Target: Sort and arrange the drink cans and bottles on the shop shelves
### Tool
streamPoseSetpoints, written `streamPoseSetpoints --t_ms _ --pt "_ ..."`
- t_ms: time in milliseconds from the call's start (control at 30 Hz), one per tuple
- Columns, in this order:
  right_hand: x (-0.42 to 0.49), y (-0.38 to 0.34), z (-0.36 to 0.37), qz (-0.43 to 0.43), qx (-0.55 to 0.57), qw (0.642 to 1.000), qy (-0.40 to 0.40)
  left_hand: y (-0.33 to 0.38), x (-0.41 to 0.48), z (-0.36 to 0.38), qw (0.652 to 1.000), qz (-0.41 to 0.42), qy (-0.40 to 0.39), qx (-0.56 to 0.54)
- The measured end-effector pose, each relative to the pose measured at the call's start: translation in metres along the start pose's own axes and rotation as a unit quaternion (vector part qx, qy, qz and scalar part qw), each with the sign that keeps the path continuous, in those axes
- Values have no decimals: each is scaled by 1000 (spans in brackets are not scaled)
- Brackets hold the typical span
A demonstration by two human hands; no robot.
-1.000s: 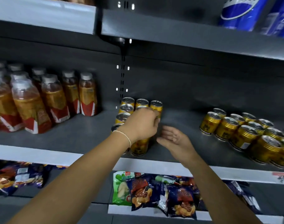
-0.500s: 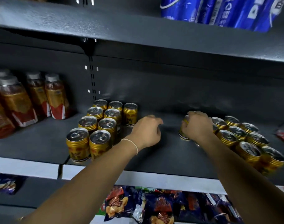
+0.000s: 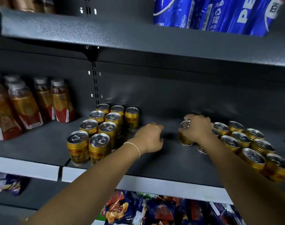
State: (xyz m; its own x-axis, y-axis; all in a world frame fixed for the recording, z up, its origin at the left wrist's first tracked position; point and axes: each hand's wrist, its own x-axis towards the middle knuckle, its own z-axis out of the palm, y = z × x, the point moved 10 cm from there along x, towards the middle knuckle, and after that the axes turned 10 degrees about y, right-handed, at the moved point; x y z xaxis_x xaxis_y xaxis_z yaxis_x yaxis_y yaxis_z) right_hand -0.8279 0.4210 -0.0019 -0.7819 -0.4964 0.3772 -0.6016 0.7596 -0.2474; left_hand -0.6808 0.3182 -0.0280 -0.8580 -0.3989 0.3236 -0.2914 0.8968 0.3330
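Shelving of dark grey metal fills my view, with a slotted upright (image 3: pixel 95 82) at the back. Left to right on the middle shelf (image 3: pixel 162 159) I see bottles (image 3: pixel 60 101) of amber drink with pale caps and red-and-white labels, too blurred to read. Next comes the left block of cans (image 3: pixel 99 143), gold and upright in rows reaching the front edge. Then there is bare shelf, then the right cluster of cans (image 3: pixel 240 140) running off to the right.

The left hand (image 3: pixel 149 138), a thin bracelet (image 3: pixel 135 146) at its wrist, hovers over the bare stretch between the two lots, knuckles up. Its fingers are curled in, and its grip is closed on nothing I can see. The right hand (image 3: pixel 197 129) lies over the leftmost can (image 3: pixel 184 140) of the right cluster, fingers curled down around its rim and side. That grip holds the can, upright and just beside its neighbours.

On the upper shelf (image 3: pixel 106 31), at right, blue packs (image 3: pixel 219 13) carry white letters, of which I read only "PE". The writing on the cans is too small to read. Snack bags (image 3: pixel 154 210) lie on the shelf below.
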Motion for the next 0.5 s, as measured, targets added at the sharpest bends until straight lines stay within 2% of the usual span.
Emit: streamPoseSetpoints --t_ms 67,133,267,400,500 --pt "-6 -6 -1 7 104 995 -8 -3 1 -2 1000 -4 -8 -6" --pt "-11 -10 -4 37 225 973 -19 -6 2 -4 1000 -7 -13 -25" --pt "-18 -29 -12 103 435 893 -56 -12 -3 -4 989 -31 -72 -124" --pt "-24 -63 -26 109 531 836 -77 -22 -7 -22 954 -58 -49 -292" --pt "-32 -87 -30 106 569 812 -81 -33 -11 -37 945 -54 -36 -321"
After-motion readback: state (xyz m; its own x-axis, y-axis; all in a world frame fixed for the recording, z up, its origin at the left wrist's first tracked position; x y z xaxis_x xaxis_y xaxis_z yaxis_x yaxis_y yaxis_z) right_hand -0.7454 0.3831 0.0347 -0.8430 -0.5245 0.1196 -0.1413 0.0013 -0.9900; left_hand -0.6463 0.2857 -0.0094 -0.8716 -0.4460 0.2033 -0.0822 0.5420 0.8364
